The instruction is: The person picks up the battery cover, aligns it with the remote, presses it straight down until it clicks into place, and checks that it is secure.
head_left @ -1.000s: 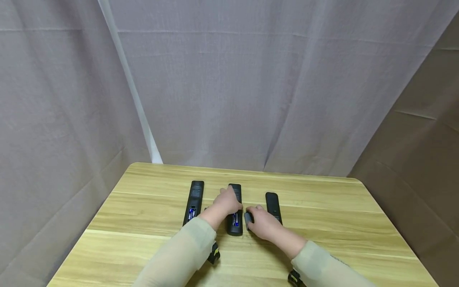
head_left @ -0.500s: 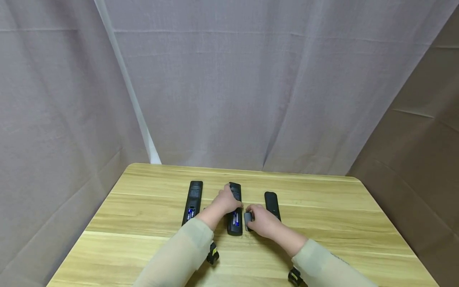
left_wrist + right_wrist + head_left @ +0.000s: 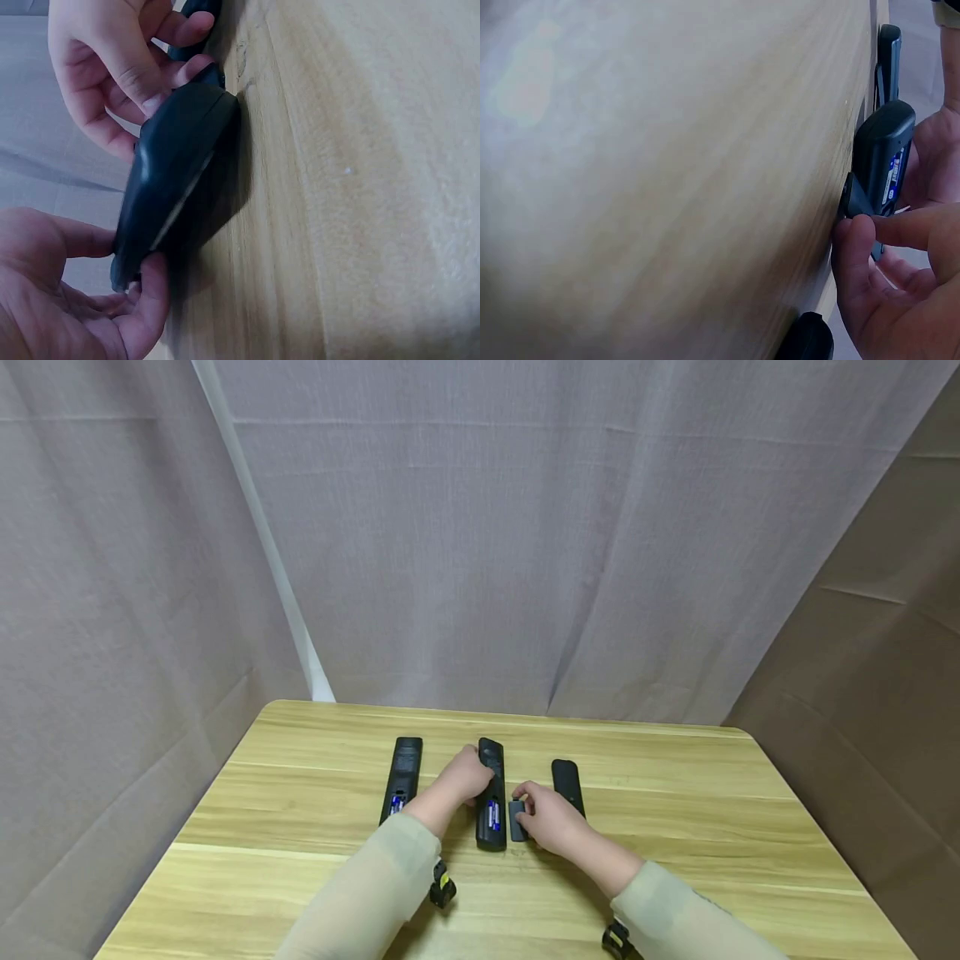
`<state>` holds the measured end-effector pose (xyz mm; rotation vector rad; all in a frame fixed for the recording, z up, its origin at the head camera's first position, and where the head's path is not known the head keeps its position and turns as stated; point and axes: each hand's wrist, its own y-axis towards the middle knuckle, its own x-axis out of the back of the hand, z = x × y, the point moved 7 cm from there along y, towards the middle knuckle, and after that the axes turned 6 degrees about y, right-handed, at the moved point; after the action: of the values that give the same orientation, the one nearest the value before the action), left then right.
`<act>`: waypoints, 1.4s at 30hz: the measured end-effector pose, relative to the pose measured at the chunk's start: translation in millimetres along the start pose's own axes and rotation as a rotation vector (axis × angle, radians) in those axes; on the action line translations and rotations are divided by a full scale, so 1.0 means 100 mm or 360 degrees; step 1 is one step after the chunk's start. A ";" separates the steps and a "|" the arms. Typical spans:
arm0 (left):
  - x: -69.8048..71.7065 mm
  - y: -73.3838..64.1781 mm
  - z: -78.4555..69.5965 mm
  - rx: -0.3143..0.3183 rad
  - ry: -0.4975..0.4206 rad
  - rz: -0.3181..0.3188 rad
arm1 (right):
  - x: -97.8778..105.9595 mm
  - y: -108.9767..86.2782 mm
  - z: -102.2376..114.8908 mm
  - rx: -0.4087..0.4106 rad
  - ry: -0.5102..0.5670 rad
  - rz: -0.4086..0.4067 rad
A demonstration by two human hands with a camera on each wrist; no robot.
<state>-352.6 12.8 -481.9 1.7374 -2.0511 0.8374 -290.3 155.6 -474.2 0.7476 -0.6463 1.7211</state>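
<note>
A black remote control [image 3: 491, 839] lies back-up in the middle of the table, its battery compartment uncovered. Blue-and-white batteries [image 3: 493, 816] sit inside. My left hand [image 3: 463, 777] grips its far part from the left side; in the left wrist view, thumb and finger pinch the end of the remote [image 3: 161, 180], which tilts off the wood on one side. Close to its right, my right hand [image 3: 551, 818] pinches a dark grey battery cover [image 3: 517, 821]. The right wrist view has the cover [image 3: 859, 196] between thumb and fingers, beside the remote.
To the left lies another black remote [image 3: 406, 760], its batteries also exposed and its near end hidden by my left arm. A smaller black remote [image 3: 566, 777] is behind my right hand. Grey curtains [image 3: 450, 568] hang beyond the wooden table [image 3: 675, 793].
My left hand has shifted slightly left on the middle remote, baring more of its back. My right hand has turned the cover so that its flat face shows more.
</note>
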 end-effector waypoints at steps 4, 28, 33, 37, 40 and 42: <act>-0.02 0.02 0.05 0.0037 -0.0123 0.0020 | 0.00 -0.02 -0.01 -0.0016 0.0025 -0.0011; 0.00 -0.01 0.10 0.0048 -0.0496 -0.0044 | 0.03 -0.14 -0.03 -0.0086 0.0327 -0.0021; 0.01 -0.05 0.11 0.0015 -0.0612 -0.0037 | 0.08 -0.17 -0.04 -0.0107 0.0415 -0.0050; 0.04 -0.12 0.09 -0.0001 -0.0721 -0.0013 | 0.13 -0.21 -0.06 -0.0122 0.0491 -0.0079; 0.07 -0.17 0.08 -0.0007 -0.0779 0.0010 | 0.17 -0.23 -0.07 -0.0118 0.0508 -0.0096; 0.09 -0.20 0.07 -0.0008 -0.0798 0.0026 | 0.19 -0.25 -0.08 -0.0114 0.0510 -0.0107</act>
<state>-333.7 -0.7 -477.6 2.0911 -2.3654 0.4229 -271.5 179.8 -464.4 0.4253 -0.4530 1.6991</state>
